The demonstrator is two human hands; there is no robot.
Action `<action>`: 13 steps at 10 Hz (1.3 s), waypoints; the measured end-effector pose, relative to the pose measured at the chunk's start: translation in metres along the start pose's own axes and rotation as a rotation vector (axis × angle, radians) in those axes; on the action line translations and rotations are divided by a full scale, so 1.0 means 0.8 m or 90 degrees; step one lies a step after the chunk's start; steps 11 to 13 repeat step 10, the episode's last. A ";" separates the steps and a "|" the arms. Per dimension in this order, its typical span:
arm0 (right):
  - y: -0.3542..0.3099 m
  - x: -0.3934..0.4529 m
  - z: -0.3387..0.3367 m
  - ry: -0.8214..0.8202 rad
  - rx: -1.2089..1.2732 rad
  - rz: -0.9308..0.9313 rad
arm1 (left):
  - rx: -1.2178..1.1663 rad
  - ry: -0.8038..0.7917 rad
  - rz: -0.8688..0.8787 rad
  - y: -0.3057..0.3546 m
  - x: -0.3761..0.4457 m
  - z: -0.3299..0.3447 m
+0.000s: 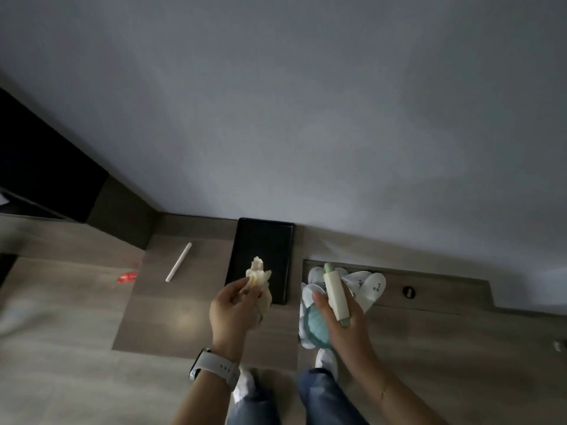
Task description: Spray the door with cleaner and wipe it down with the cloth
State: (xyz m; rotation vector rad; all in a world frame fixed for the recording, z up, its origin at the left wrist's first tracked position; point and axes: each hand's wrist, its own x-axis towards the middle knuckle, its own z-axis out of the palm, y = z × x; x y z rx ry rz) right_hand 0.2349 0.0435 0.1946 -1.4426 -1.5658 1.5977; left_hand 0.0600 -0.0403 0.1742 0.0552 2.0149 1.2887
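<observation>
- the left hand [231, 308] holds a crumpled cream-white cloth [259, 279], with the fingers and thumb curled around its lower part; the free top of the cloth sticks up above the fingers, probably so a loose part is ready for wiping.
- the right hand [339, 314] grips a slim pale spray bottle with a light green cap [334, 294]. the fingers are wrapped around the body, and the thumb lies on its left side. the green end points away from the person, toward the surface ahead, which i judge suits spraying.
- the large plain grey-white surface [306, 118] fills the upper view. it is most likely the door, though no handle or edge confirms this. both hands are low and apart from it, so spraying seems not yet begun.
- on the wooden floor [76, 332] below there are a black rectangular tray [267, 240] against the surface, a white stick-like tube [179, 262], a small red scrap [126, 277] and white slippers [368, 285] just behind the right hand.
- a pale watch [214, 366] is on the left wrist.
</observation>
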 end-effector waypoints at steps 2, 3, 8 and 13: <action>0.005 0.068 0.093 0.065 0.069 0.046 | 0.128 -0.078 0.025 0.008 0.165 0.029; 0.015 0.092 0.133 0.105 0.096 0.076 | 0.196 -0.098 0.039 -0.007 0.231 0.047; 0.064 0.115 0.247 0.266 0.082 -0.047 | 0.185 -0.161 0.062 -0.045 0.297 0.006; 0.070 0.106 0.260 0.217 0.007 -0.111 | 0.142 -0.164 0.101 -0.039 0.252 -0.038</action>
